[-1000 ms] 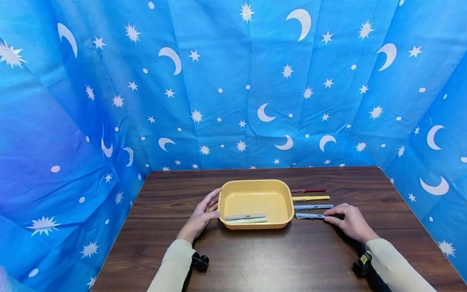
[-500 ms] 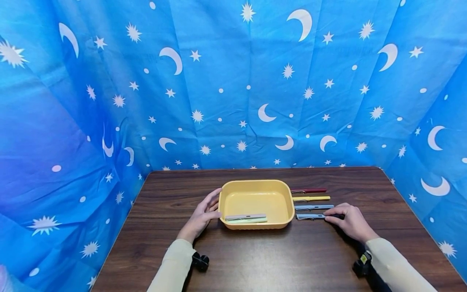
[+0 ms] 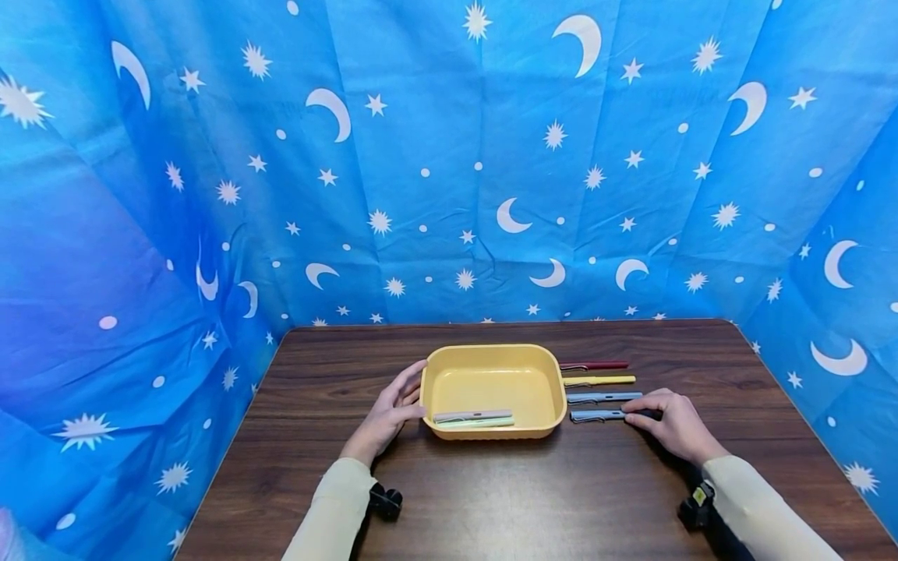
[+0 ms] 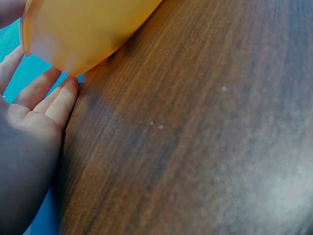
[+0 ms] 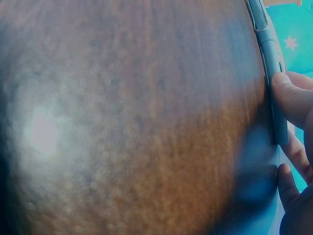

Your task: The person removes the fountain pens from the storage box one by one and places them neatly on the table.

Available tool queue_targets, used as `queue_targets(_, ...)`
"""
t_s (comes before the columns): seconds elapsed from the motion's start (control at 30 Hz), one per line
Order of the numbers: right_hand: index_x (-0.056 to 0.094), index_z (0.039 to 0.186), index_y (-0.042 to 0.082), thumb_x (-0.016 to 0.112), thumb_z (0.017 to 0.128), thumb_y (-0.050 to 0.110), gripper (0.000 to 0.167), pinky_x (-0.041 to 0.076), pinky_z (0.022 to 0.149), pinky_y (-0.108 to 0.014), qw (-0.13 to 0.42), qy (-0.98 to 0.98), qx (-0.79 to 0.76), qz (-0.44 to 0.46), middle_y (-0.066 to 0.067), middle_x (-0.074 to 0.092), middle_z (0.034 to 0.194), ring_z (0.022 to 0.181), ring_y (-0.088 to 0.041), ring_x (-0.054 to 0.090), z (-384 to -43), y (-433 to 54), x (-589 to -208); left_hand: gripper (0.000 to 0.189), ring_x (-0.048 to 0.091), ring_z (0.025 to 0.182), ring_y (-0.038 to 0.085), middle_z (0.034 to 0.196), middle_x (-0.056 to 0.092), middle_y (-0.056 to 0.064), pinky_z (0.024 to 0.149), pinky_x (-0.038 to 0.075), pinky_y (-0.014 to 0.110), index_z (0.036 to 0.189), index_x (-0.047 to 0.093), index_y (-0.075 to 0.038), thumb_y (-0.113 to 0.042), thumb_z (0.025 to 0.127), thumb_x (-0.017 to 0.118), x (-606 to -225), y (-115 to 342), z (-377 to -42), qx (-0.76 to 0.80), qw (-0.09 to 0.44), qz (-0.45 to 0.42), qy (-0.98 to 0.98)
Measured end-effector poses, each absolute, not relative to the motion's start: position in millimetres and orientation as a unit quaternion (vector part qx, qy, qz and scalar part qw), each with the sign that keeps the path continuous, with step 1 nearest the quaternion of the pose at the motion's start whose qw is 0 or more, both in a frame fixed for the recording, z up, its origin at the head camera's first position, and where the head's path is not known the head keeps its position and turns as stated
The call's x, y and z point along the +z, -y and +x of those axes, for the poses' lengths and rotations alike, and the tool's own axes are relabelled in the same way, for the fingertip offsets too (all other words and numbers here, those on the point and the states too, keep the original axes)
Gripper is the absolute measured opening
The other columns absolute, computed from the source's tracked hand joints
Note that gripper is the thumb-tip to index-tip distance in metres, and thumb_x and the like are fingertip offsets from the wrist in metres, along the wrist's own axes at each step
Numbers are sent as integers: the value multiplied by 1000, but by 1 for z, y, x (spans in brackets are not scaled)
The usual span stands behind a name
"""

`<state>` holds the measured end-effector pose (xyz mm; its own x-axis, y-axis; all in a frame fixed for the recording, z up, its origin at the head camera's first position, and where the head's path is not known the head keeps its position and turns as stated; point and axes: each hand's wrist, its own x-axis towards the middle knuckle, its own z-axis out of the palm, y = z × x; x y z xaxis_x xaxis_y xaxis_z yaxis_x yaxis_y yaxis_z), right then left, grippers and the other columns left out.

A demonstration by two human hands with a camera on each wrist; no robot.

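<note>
Right hand (image 3: 672,425) rests on the counter (image 3: 533,499), thumb and fingers (image 5: 293,98) pinching the rear end of a blue-grey pen (image 3: 605,415). The pen is slim and matte, with a metal wire clip at the end nearest the tray; it lies flat on the counter, pointing left-right, just to the right of the yellow tray (image 3: 554,389), its clip end near the tray's near right corner but not visibly touching it. In the right wrist view the barrel runs along the upper right edge, with a fingertip pressed on its side.

Left hand (image 3: 389,413) lies against the tray's left wall, fingers straight and relaxed, thumb near the rim; it is not curled round anything. The left wrist view shows the fingertips (image 4: 61,100) at the foot of the tray's rounded orange-yellow wall.

The tray is a shallow rounded rectangle. Inside, along the near wall, lie a pale pink pen (image 3: 471,416) and a pale green pen (image 3: 477,424), side by side and touching.

Beyond the held pen, in a parallel row to the right of the tray: a second blue-grey pen (image 3: 603,397), a yellow pen (image 3: 599,381), a dark red pen (image 3: 595,365).

A blue cloth with moons and stars (image 3: 449,156) rises behind and beside the counter.
</note>
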<state>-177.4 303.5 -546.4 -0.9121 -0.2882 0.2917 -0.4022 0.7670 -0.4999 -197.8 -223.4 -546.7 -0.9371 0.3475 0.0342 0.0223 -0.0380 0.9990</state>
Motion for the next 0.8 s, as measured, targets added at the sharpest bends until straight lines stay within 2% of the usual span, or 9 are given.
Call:
queue_targets(0.17,86,102,22,85,87,9,20,60,83,-44,101,935,285,187,10,78,97,96,-18,69,-178,-303,-548,86,28,157,39,171,28,19,114,43,23,167,28,-14,5,92,67,-545,223,-198,716,124,142,-672)
queue_targets(0.8,85,106,21,85,88,13,20,60,86,-47,86,937,292,171,7,79,102,99,-21,69,-177,-302,-545,85,28,157,36,171,29,18,115,41,20,166,30,-15,3,93,69,-546,223,-197,712,121,137,-678)
